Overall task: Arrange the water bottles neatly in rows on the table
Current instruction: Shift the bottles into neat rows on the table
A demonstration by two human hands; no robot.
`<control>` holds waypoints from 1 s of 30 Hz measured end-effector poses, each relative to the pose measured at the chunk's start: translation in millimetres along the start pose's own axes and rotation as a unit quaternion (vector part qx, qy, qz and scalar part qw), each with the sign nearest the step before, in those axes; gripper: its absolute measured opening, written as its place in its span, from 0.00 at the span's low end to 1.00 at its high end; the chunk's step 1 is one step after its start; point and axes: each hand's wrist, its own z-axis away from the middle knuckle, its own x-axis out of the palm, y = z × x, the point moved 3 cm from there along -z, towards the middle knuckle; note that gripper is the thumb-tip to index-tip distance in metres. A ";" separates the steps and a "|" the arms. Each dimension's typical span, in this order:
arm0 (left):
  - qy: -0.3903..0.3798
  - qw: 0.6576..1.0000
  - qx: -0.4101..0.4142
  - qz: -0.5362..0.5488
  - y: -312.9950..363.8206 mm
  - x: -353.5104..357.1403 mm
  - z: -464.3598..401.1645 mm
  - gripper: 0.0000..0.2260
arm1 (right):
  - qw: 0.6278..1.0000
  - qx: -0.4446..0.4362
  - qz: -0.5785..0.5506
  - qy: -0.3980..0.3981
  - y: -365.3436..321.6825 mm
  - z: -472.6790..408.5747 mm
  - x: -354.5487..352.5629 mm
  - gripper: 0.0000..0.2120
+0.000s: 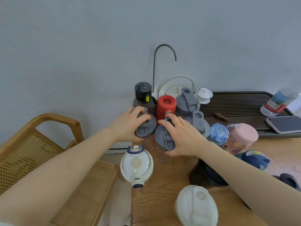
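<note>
Two grey-lidded bottles (145,126) (164,137) stand touching, left hand (130,123) and right hand (182,136) fingers clasping their lids, bodies hidden.

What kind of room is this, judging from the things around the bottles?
Probably a tea corner in a home or office, not a proper kitchen. A slatted tea tray lies on the wooden table, a thin gooseneck water spout rises by a white kettle, and a cane-backed wooden chair stands alongside.
</note>
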 end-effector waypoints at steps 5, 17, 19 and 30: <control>-0.022 1.000 0.003 0.003 -0.8 -4.7 1.1 0.28 | 1.000 0.013 -0.005 0.024 2.4 -0.5 2.7 0.50; -0.034 0.999 -0.021 -0.014 4.8 2.3 14.6 0.30 | 0.979 0.110 -0.038 0.165 21.4 -13.9 -48.7 0.36; -0.031 0.999 -0.017 -0.007 4.3 3.5 13.3 0.30 | 0.981 0.143 -0.055 0.121 37.2 -34.4 -48.9 0.32; 0.023 0.987 -0.037 0.155 -14.3 -12.5 4.5 0.29 | 0.979 0.129 -0.157 -0.014 52.0 -79.1 -39.1 0.35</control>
